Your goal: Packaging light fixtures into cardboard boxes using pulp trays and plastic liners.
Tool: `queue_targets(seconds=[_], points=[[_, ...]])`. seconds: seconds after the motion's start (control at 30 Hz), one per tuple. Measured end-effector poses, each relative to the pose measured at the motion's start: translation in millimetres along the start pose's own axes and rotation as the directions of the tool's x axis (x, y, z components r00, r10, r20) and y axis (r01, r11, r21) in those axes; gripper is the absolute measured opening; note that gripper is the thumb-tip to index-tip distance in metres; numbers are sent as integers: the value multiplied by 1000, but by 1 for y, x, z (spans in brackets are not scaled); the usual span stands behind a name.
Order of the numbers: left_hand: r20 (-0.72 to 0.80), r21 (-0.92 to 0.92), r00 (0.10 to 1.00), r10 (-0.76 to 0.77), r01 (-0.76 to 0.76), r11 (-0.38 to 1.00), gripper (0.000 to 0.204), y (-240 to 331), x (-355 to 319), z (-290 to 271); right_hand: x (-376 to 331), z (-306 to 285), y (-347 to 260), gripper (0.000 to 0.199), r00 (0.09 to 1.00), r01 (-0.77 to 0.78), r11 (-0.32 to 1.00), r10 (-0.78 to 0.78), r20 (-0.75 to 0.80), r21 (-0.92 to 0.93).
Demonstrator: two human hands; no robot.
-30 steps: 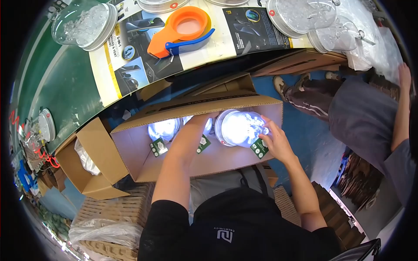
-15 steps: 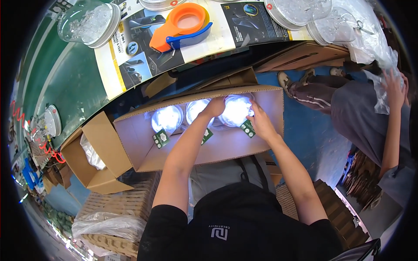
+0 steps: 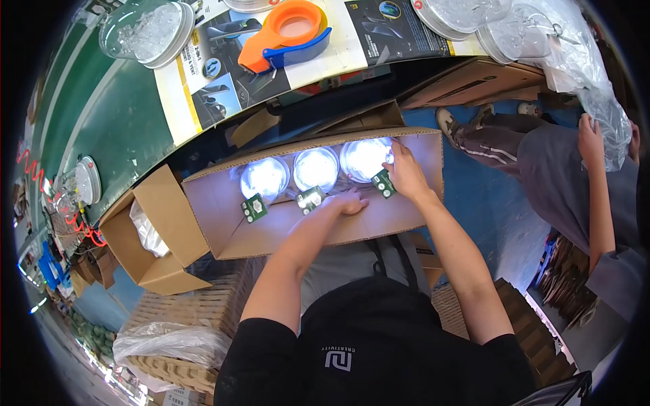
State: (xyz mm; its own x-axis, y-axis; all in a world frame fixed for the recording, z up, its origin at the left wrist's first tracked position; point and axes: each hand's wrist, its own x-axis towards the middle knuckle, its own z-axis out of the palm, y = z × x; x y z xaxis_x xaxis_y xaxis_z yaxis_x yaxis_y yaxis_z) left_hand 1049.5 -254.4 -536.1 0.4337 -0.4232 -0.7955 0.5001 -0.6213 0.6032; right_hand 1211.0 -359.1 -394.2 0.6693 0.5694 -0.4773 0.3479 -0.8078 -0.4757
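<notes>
An open cardboard box (image 3: pixel 211 220) lies in front of me with three brightly glowing round clear lamps in a row: a left lamp (image 3: pixel 265 178), a middle lamp (image 3: pixel 316 168) and a right lamp (image 3: pixel 365 160). Each has a green-and-white tag hanging at its near side, such as the left tag (image 3: pixel 254 208). My right hand (image 3: pixel 407 173) grips the right-hand edge of the right lamp. Below the middle and right lamps, my left hand (image 3: pixel 349 201) reaches into the box with its fingers stretched out and nothing visible in them.
Beyond the box, a green table (image 3: pixel 128 128) holds an orange-and-blue tape dispenser (image 3: pixel 295 30) and several clear round lamps, one lamp (image 3: pixel 152 34) at the left. A smaller open carton (image 3: pixel 159 254) stands left. At the right, a co-worker's hand (image 3: pixel 591 139) holds clear plastic.
My left hand has come away from between the middle and right lamps, down toward the box's near side. My right hand stays at the right lamp. The co-worker's hand has moved lower.
</notes>
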Motion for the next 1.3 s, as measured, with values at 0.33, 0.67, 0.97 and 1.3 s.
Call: queue_targets(seconds=[0.33,0.67,0.97,1.3], points=[[188,-59,982,-8,20,998,75,19,-10,-9,-14,26,38,45,994,104,990,-102,27,-95],[118,-5,985,125,-126,992,72,33,-34,-10,-9,51,46,44,948,310,869,-251,197,-385],[-327,-153,941,80,-137,979,54,30,-139,-28,-9,64,37,29,964,259,913,-223,145,-314],[-777,-157,629,-25,-155,975,30,4,-285,-1,10,71,65,56,947,297,937,-264,184,-185]])
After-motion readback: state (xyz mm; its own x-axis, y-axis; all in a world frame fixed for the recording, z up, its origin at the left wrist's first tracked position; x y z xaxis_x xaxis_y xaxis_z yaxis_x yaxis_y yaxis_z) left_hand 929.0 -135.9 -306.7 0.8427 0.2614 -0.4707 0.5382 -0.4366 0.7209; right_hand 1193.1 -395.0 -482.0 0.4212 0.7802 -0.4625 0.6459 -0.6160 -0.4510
